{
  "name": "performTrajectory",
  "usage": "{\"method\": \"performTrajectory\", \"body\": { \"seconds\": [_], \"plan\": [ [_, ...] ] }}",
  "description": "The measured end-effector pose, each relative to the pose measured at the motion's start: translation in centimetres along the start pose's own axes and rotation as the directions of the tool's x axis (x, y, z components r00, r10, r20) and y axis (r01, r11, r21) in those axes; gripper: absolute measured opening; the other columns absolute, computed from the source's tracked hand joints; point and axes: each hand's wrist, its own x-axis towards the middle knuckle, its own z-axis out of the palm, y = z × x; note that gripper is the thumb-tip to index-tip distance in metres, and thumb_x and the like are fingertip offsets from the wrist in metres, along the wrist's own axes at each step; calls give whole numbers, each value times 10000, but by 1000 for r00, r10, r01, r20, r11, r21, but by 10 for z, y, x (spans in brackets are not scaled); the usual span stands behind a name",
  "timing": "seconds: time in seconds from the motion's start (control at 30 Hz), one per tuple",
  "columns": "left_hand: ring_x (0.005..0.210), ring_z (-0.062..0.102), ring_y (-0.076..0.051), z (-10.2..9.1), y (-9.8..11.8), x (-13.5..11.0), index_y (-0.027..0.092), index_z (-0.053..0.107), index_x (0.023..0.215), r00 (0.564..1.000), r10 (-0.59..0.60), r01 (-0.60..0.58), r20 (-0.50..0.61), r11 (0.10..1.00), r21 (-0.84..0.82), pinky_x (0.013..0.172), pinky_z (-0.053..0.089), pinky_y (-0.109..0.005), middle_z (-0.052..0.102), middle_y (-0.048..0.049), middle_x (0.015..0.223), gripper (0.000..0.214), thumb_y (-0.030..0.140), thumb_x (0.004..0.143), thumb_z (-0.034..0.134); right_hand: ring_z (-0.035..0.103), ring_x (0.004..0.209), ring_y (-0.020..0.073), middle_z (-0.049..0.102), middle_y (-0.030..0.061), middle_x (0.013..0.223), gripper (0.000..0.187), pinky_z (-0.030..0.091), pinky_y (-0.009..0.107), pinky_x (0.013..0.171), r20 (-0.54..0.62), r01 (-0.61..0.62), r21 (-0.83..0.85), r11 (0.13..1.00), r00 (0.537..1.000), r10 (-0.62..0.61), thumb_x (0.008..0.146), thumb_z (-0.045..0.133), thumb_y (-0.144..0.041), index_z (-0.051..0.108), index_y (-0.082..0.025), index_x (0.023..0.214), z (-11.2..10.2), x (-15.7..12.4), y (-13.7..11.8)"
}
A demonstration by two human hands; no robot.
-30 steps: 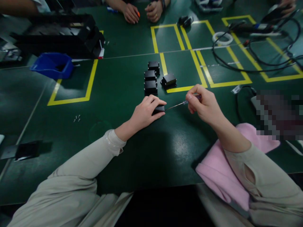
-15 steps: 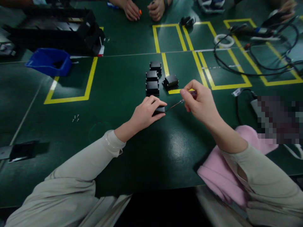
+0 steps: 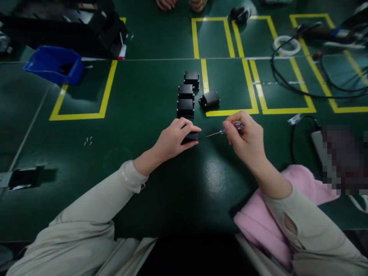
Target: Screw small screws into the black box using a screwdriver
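Note:
My left hand (image 3: 174, 138) is closed over a small black box (image 3: 191, 137) and presses it onto the green table (image 3: 143, 115). My right hand (image 3: 245, 138) pinches a thin screwdriver (image 3: 227, 130) with a purple handle; its metal tip reaches the box's right side. Just beyond my hands, three black boxes (image 3: 186, 93) stand in a column, and a fourth black box (image 3: 210, 100) sits tilted to their right on a yellow tape line.
A blue bin (image 3: 54, 69) and a black tray (image 3: 66, 27) stand at the far left. Small screws (image 3: 87, 141) lie left of my arm. Black cables (image 3: 310, 76) and a white tape ring (image 3: 286, 45) lie far right. A pink cloth (image 3: 276, 214) sits under my right forearm. Another person's hands (image 3: 181, 4) show at the far edge.
The view shifted, so the table's things sit slightly higher and to the right. My right hand lowered a little with the screwdriver, which still touches the box. My left hand keeps its hold.

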Motion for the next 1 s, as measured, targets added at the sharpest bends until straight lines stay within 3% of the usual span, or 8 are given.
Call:
{"method": "performTrajectory", "body": {
  "seconds": [0.13, 0.23, 0.3, 0.4, 0.53, 0.63, 0.83, 1.0],
  "plan": [
    [1115, 579, -261, -1, -2, 1, 236, 589, 1299, 1000, 18, -18, 3, 1000, -7, 901, 526, -399, 603, -95, 1225, 336, 327, 983, 657, 585, 601, 109, 654, -1, 858, 38, 450, 280, 563, 3, 60, -8, 998, 998, -60, 1012, 577, -270, 591, -246, 988, -1, -3, -2],
    [1124, 577, -255, -1, -3, 2, 240, 583, 1305, 1000, 27, -27, 5, 1000, -12, 909, 526, -393, 599, -92, 1240, 338, 337, 988, 652, 613, 647, 99, 657, -12, 842, 30, 460, 246, 586, 20, 129, -44, 991, 992, -128, 985, 605, -210, 598, -238, 978, -3, -4, -5],
    [1123, 577, -253, -1, -3, 1, 240, 581, 1303, 1000, 28, -28, 0, 1000, -8, 909, 526, -393, 600, -90, 1238, 333, 346, 993, 647, 566, 561, 71, 633, -42, 751, 71, 413, 221, 527, 55, 140, -48, 989, 989, -137, 991, 611, -214, 592, -234, 925, -4, -5, -7],
    [1106, 579, -253, 0, -2, 1, 229, 581, 1297, 999, 35, -35, -12, 999, 0, 900, 527, -393, 603, -92, 1222, 328, 348, 998, 641, 501, 479, 47, 613, -65, 691, 92, 366, 210, 479, 74, 114, -42, 993, 991, -110, 996, 620, -227, 592, -230, 909, -5, -6, -5],
    [1091, 578, -249, 0, 0, 0, 232, 574, 1297, 999, 29, -29, -13, 999, 14, 891, 529, -393, 599, -88, 1218, 323, 339, 999, 639, 531, 516, 40, 671, -27, 871, 34, 395, 207, 498, 31, 39, 19, 999, 999, -40, 1002, 596, -213, 601, -230, 1031, -3, -8, 2],
    [1080, 581, -246, 0, 0, 0, 226, 573, 1294, 999, 32, -32, -22, 999, 16, 892, 529, -393, 599, -87, 1207, 328, 316, 989, 654, 550, 539, 45, 658, -19, 891, 36, 412, 210, 518, 26, 34, 32, 999, 999, -35, 994, 594, -202, 593, -226, 1020, -1, -6, 5],
    [1097, 586, -251, -1, 1, 1, 229, 585, 1282, 1000, 15, -15, -19, 1000, 0, 905, 528, -401, 605, -85, 1206, 316, 300, 983, 664, 496, 482, 57, 533, -76, 599, 138, 365, 219, 504, 49, 57, 14, 998, 997, -58, 1003, 602, -233, 584, -223, 867, -5, -1, 1],
    [1096, 585, -253, 0, 1, 1, 217, 595, 1275, 1000, 12, -12, -28, 1000, 3, 910, 527, -404, 604, -87, 1196, 317, 302, 978, 669, 554, 558, 84, 572, -49, 666, 95, 395, 241, 550, 31, 15, 54, 998, 999, -17, 1004, 582, -248, 596, -221, 914, -3, -1, 4]
  ]
}}
